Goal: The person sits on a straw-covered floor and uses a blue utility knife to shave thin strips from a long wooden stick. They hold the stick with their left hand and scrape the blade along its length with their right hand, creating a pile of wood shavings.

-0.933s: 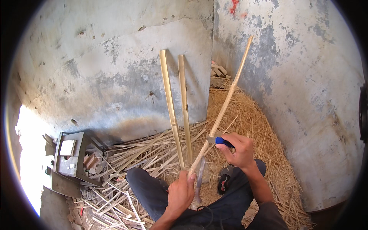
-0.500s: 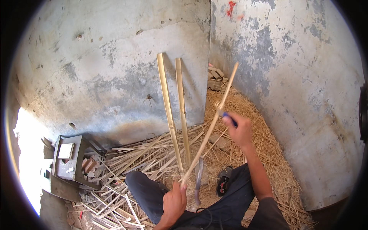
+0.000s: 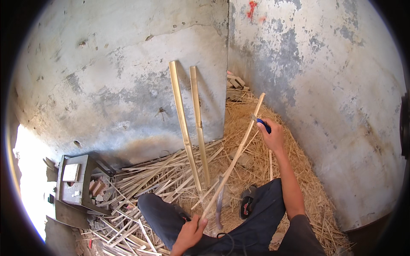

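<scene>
My left hand is closed around the near end of a long, pale bamboo strip, which slants up and away to the right. In my right hand is a small knife with a blue handle. Its short blade meets the strip a little below the far tip. On the floor between my legs lies a curved tool with a grey blade, partly hidden behind the strip. Two wider split bamboo pieces lean against the wall just left of the strip.
Cut strips are heaped along the wall at left, and a thick pile of fine shavings covers the floor at right. A worn wooden box stands at far left. Peeling walls meet in a corner ahead.
The knife has slid along the strip closer to its far tip. That tip has dropped lower, and my left hand has shifted slightly toward me. A curled shaving near the blade is gone from view.
</scene>
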{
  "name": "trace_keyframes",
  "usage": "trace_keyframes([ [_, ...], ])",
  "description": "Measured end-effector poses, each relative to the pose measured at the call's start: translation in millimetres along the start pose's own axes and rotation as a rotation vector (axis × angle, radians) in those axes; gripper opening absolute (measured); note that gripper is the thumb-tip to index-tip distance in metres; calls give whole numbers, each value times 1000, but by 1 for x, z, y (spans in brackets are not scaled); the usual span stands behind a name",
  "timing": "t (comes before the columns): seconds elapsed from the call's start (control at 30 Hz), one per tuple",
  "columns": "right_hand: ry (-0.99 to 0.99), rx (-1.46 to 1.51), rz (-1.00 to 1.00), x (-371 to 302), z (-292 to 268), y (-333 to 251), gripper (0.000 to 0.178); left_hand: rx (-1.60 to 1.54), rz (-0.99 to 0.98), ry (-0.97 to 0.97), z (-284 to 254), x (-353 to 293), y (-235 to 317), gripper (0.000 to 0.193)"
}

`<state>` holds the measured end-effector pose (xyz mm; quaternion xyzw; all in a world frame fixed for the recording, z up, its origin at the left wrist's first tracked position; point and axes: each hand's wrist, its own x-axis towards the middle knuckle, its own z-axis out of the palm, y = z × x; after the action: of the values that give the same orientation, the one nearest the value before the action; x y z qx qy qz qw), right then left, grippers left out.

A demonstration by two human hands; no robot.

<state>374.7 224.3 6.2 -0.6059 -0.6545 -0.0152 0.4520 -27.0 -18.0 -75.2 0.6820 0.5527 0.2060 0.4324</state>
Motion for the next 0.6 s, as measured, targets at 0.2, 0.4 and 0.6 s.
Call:
trace_keyframes([
  [0.2, 48, 71, -41, -8, -3, -7, 46, 149, 17, -281, -37, 33, 17, 54],
  [0.4, 35, 93, -79, -6, 1, -13, 45, -345, 342, -10, -2, 116, 58, 67],
  [0.6, 5, 102, -120, -6, 8, -11, 45, -143, 210, 199, 25, 145, 76, 42],
])
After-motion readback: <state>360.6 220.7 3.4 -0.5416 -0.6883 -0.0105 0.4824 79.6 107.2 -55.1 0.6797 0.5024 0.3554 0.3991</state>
